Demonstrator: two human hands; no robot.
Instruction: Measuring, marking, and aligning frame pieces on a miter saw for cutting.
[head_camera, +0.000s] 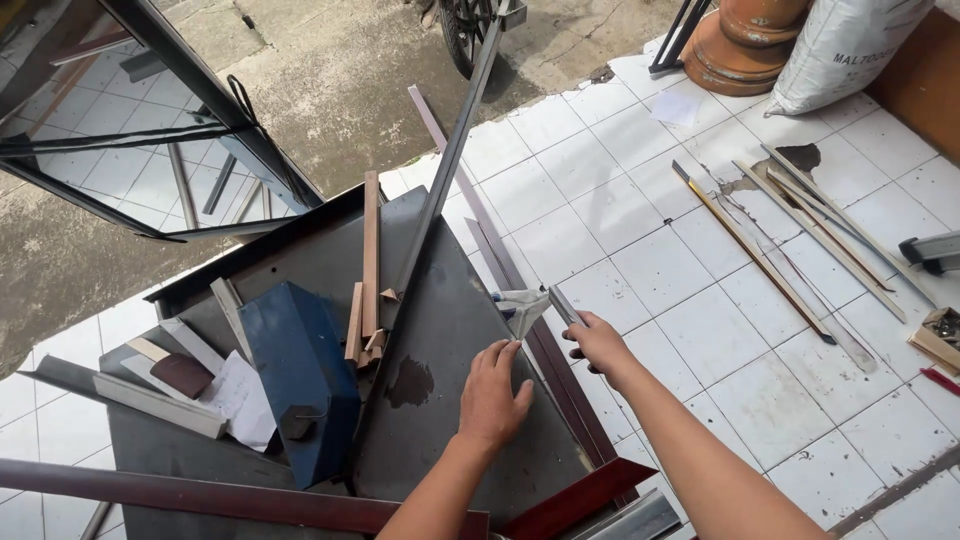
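Note:
My left hand (492, 395) rests flat, fingers together, on a dark grey metal sheet (440, 330) that lies tilted over a low bench. My right hand (598, 342) is closed around a slim grey metal tool (562, 303) at the sheet's right edge. The tool's tip meets a small folded piece of light metal (522, 310). A long grey metal bar (452, 150) runs across the sheet toward the top of the view.
A blue metal box (300, 375) and short wooden strips (368, 270) lie left of the sheet. Dark red profiles (200, 495) cross the foreground. Several thin strips (800, 240) lie on the white tiled floor (640, 220) at right. A glazed frame (130, 130) leans at top left.

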